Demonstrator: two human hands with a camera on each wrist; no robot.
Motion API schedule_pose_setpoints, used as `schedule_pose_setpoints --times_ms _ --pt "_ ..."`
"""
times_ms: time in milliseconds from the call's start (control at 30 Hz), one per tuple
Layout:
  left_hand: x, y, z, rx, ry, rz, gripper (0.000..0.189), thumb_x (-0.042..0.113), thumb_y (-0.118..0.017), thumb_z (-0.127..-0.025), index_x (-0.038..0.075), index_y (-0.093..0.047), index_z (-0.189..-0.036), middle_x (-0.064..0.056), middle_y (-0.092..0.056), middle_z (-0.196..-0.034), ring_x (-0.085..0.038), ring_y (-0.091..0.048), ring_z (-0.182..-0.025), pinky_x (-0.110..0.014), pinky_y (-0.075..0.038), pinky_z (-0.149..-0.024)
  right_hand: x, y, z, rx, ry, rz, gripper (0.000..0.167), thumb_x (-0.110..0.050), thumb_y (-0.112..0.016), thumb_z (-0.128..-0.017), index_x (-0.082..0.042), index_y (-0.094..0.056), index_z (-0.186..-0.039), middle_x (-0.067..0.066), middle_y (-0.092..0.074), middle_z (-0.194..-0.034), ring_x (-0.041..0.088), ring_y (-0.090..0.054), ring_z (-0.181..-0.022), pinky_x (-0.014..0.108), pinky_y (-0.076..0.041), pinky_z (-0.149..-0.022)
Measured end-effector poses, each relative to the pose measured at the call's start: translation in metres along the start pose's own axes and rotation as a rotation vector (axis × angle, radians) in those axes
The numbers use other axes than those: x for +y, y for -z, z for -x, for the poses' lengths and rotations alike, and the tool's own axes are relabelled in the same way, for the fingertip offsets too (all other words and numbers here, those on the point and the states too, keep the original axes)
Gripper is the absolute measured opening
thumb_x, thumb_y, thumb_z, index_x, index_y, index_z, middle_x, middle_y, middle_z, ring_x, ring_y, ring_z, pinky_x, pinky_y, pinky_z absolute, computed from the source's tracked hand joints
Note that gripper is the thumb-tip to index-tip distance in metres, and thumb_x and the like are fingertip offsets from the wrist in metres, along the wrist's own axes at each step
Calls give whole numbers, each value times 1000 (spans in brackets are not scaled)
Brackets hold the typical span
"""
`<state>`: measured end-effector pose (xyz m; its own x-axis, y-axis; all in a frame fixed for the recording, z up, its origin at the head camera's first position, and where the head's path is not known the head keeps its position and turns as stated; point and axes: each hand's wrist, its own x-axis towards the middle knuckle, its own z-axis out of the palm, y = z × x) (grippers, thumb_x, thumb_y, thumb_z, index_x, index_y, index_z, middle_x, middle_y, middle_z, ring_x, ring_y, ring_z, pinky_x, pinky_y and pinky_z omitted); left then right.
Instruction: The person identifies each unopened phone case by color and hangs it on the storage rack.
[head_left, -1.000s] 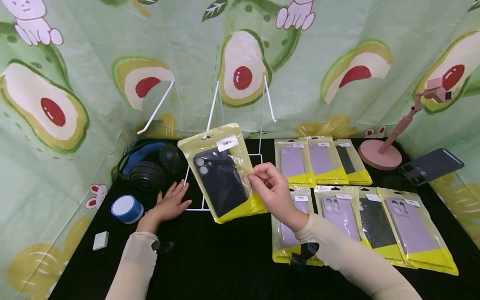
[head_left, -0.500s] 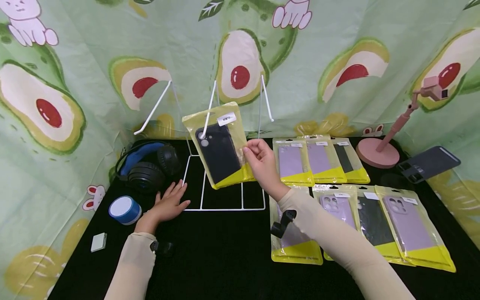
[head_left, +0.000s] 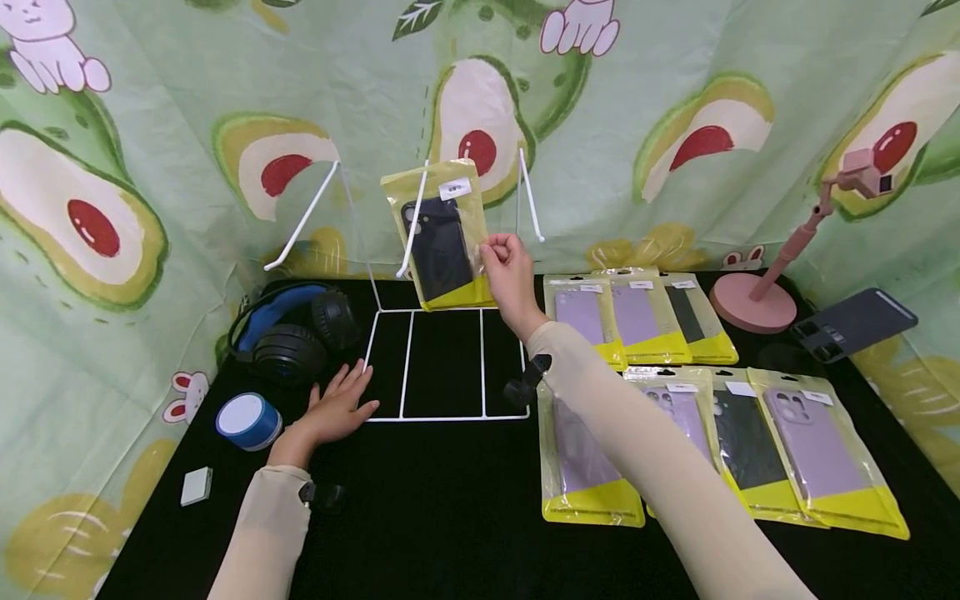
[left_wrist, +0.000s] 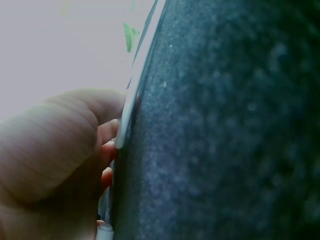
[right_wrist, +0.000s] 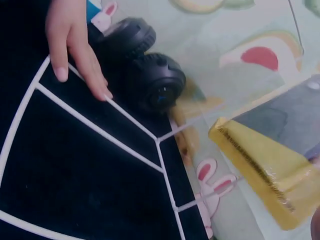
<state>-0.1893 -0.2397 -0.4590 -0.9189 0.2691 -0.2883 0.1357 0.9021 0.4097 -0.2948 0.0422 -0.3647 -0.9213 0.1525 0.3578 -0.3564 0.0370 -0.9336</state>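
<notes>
Centrally, pinches in the right hand (head_left: 510, 275) a yellow-and-clear plastic pouch (head_left: 437, 237) containing a black phone case (head_left: 448, 262), raised, crossed by the middle prong (head_left: 414, 220) of a white wire rack (head_left: 444, 418); rests the left hand (head_left: 333, 408), with fingers extended, against the rack's base.

Pale green cloth backdrop (head_left: 360, 75) (avocado-printed); black tabletop (head_left: 435, 517)
</notes>
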Motion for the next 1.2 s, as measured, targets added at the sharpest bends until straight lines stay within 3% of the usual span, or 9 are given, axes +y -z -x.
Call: schedule_pose_setpoints --times_ms 100,200,400,733,867,1067,1200 --pt "0 0 1 -3 -4 -1 66 35 -43 -99 4 -16 -151 -17 -2 -158 -40 4 -142 -71 8 -101 4 4 -2 -29 -9 12 13 -2 -59 -91 8 -56 -100 24 -65 -94 5 -54 -71 16 -42 -65" --pt "0 0 1 1 -8 3 66 35 -43 -99 4 -16 -151 -18 -3 -158 -40 3 -142 -71 8 -101 8 10 0 -84 -26 -44 14 1 -59 -90 10 -54 -100 28 -64 -100 7 -60 -78 19 -50 -72" --pt "2 1 1 -3 -5 1 66 36 -43 -99 3 -17 -151 -18 -2 -157 -42 3 -142 -71 9 -101 19 38 8 -160 -57 -133 11 7 -59 -89 11 -53 -98 34 -62 -103 12 -67 -78 26 -55 -73" --pt "1 0 -1 -13 1 -7 67 37 -42 -99 4 -16 -151 -19 -2 -157 -42 3 -142 -71 9 -101 20 102 16 -258 -42 -123 17 9 -57 -89 16 -50 -103 9 -68 -92 8 -68 -78 24 -54 -74" --pt "0 -1 1 -9 -8 0 67 37 -42 -99 3 -17 -151 -20 -3 -157 -42 2 -141 -72 8 -101 27 128 12 -246 -58 -80 22 8 -57 -89 17 -48 -107 4 -65 -91 7 -67 -77 23 -54 -74" --pt "0 -2 2 1 -21 3 67 37 -43 -99 3 -17 -151 -20 -4 -157 -42 2 -141 -72 7 -100 43 168 5 -163 -100 30 32 -2 -60 -92 17 -46 -113 -5 -61 -88 2 -65 -76 16 -52 -71" --pt "0 -1 2 6 -24 -2 66 36 -43 -100 3 -17 -151 -19 -4 -157 -42 2 -142 -72 7 -100 54 190 6 -144 -126 115 35 -5 -59 -93 17 -45 -117 6 -60 -95 1 -63 -78 14 -50 -72"
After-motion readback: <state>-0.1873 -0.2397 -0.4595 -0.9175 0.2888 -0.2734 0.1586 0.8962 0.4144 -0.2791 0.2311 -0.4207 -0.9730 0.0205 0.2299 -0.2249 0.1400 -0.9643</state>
